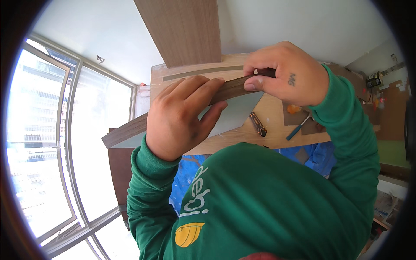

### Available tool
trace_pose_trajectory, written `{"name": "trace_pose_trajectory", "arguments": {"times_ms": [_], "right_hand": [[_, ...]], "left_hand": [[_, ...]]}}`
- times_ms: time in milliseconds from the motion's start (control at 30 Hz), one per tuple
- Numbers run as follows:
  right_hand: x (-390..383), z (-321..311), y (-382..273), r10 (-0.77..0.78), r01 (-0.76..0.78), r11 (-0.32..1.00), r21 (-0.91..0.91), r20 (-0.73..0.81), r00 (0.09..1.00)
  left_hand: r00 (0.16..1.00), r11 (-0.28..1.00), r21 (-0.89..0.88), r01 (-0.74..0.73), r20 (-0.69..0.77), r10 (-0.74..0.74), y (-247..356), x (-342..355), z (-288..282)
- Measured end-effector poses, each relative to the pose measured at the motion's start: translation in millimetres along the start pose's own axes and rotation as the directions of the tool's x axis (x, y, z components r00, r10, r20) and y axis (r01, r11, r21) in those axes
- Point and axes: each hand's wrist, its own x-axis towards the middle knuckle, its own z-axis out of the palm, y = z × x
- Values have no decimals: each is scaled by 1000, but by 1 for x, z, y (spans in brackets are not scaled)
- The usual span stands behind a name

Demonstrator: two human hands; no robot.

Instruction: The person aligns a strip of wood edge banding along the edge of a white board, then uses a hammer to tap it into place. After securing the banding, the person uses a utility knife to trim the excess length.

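My left hand (182, 115) grips a long board (123, 130) whose narrow top edge has dark wood grain, with my fingers over that edge and my thumb below it. My right hand (286, 76) pinches the same edge farther right, thumb on the near side and fingers beyond. Below the edge, a pale grey-green surface (236, 110) shows. On the light wood workbench (266, 108), right of that surface, lie a black and orange utility knife (258, 124) and a blue-handled hammer (298, 126). A thin strip (199, 71) lies beyond the board.
A tall wood-grain panel (182, 26) is at the back of the bench. Glazed window frames (78, 143) line the left. Blue sheeting (184, 164) lies below the bench. At right are a small orange item (294, 108), a dark can (372, 80) and a brown board (392, 108).
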Motion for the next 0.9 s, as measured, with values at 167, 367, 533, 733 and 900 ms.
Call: {"name": "trace_pose_trajectory", "arguments": {"times_ms": [167,367,533,733,900], "right_hand": [[2,-13,6,-39,40,999,-29,51,998],[0,-30,15,65,-67,998,7,126,990],[3,-26,30,36,-49,992,116,115,993],[4,-25,42,-15,-3,986,166,111,994],[5,-23,46,-9,-14,979,202,113,994]], "left_hand": [[999,999,8,32,-37,-32,0,0,3],[996,996,-35,82,-37,-83,2,3,2],[991,989,-74,129,-24,-131,0,6,2],[987,983,-85,162,12,-161,3,9,0],[980,976,-93,197,37,-194,5,10,-2]]}}
